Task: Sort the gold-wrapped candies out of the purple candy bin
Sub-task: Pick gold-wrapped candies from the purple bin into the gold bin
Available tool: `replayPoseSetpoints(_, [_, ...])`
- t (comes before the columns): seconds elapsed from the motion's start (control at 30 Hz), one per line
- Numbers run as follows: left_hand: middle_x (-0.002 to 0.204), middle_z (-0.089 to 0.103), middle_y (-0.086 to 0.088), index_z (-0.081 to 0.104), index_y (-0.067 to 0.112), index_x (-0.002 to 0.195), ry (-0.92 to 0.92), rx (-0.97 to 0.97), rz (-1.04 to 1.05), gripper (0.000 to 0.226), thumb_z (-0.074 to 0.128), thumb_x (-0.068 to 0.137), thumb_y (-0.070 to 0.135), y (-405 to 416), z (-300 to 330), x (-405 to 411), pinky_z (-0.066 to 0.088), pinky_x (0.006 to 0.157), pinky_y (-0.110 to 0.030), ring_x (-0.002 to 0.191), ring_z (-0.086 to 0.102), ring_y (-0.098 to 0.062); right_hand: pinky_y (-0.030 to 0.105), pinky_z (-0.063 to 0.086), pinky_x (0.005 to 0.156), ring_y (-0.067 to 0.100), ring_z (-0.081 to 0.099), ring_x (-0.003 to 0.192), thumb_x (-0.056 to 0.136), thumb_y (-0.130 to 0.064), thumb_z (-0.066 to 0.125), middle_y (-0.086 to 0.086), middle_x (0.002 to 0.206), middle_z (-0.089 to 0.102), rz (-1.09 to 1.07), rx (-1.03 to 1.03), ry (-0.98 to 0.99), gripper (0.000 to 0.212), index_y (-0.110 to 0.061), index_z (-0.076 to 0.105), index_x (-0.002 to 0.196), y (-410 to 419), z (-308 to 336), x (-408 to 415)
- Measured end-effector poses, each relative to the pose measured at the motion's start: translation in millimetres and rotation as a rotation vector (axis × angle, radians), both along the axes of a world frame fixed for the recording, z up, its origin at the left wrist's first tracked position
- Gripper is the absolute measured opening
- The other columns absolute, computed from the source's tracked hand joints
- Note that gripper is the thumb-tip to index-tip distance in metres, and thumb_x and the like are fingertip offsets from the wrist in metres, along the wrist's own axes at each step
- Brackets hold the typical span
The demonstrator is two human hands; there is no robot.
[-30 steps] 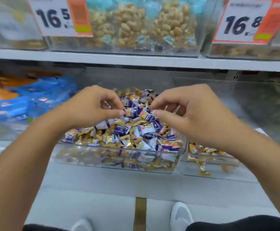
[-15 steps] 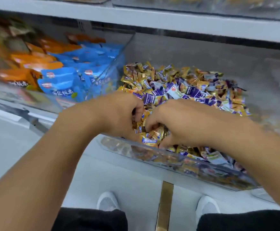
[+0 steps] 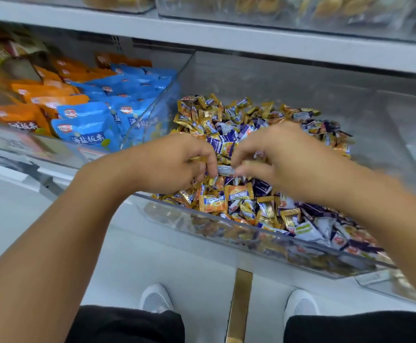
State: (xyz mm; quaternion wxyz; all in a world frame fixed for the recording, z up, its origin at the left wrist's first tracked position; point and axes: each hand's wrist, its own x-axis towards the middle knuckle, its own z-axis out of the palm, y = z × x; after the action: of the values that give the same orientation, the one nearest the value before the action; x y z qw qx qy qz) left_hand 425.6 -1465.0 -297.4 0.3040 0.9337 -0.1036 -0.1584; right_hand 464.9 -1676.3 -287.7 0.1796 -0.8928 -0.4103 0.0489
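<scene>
- White floor [image 3: 53, 219] lies below us, with our white shoes [image 3: 156, 299] and a gold strip [image 3: 239, 303].
- Our clear candy bin [image 3: 226, 231] stands on the lower shelf, full of mixed gold-wrapped candies [image 3: 213, 203] and purple candies [image 3: 261, 188].
- Over the heap, our left hand [image 3: 167, 164] curls round gold wrappers.
- Our right hand [image 3: 283, 159] pinches a small blurred candy [image 3: 225, 169].
- Farther left sit blue packets [image 3: 88, 127] and orange packets [image 3: 16, 115].
</scene>
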Motion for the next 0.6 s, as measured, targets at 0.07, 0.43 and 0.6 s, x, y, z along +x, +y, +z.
replayPoseSetpoints(0.07, [0.062, 0.059, 0.021, 0.068, 0.027, 0.084, 0.035, 0.050, -0.047, 0.013, 0.062, 0.095, 0.032, -6.6, 4.4, -1.3, 0.041, 0.057, -0.015, 0.058, 0.053, 0.005, 0.018, 0.041, 0.052, 0.004, 0.052, 0.049, 0.099, -0.024, 0.060, -0.016, 0.055, 0.056, -0.157, 0.306, 0.248, 0.016, -0.021, 0.073, 0.090, -5.3, 4.0, 2.5])
replayPoseSetpoints(0.43, [0.074, 0.060, 0.008, 0.061, 0.027, 0.080, -0.180, 0.269, -0.042, 0.021, 0.069, 0.086, 0.046, 0.9, 8.0, -7.0, 0.039, 0.060, -0.027, 0.070, 0.053, -0.007, 0.031, 0.040, 0.064, 0.019, 0.061, 0.085, 0.077, -0.056, 0.077, -0.010, 0.084, 0.061, -0.030, -0.348, -0.131, 0.036, -0.032, 0.071, 0.103, 10.7, -7.7, -23.4])
replayPoseSetpoints(0.6, [0.068, 0.069, 0.002, 0.063, 0.010, 0.073, -0.209, 0.128, 0.062, 0.029, 0.048, 0.095, 0.021, -1.3, 8.3, -10.5, 0.043, 0.055, -0.026, 0.057, 0.059, -0.003, 0.030, 0.035, 0.053, 0.022, 0.058, 0.070, 0.088, -0.053, 0.067, -0.003, 0.073, 0.060, -0.020, -0.376, -0.267, 0.030, -0.023, 0.068, 0.089, 14.3, -2.1, -23.9])
